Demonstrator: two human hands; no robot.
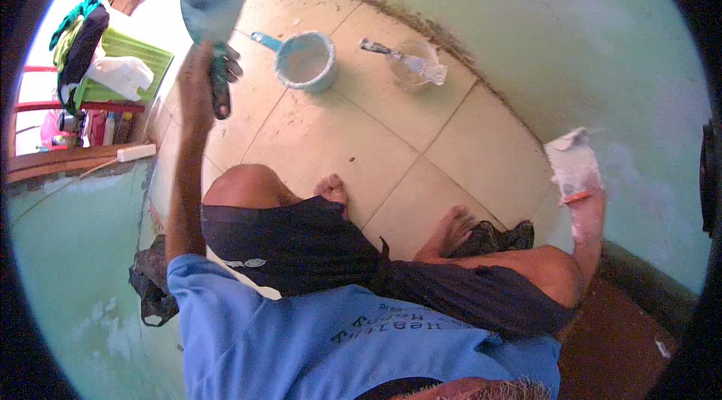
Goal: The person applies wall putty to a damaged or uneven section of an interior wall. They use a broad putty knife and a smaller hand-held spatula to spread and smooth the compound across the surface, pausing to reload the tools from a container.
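Two tools are in hand. The left hand [197, 73] is raised, its fingers wrapped tight round the handle of a wide putty knife [213, 12] with the blade up, clear of the floor [391, 144]. The right hand [589, 208], smeared white, grips a filler-loaded scraper [573, 163] against the green wall [602, 46]; its fingers appear closed on the handle, though the coating blurs them. A blue pot [304, 61] and a clear tub [412, 65] holding a tool stand on the tiles ahead, well apart from both hands. Risk, in my judgement: filler could drop from the loaded scraper onto the tiles, and the crouched stance with bare feet near the pots invites a knock.
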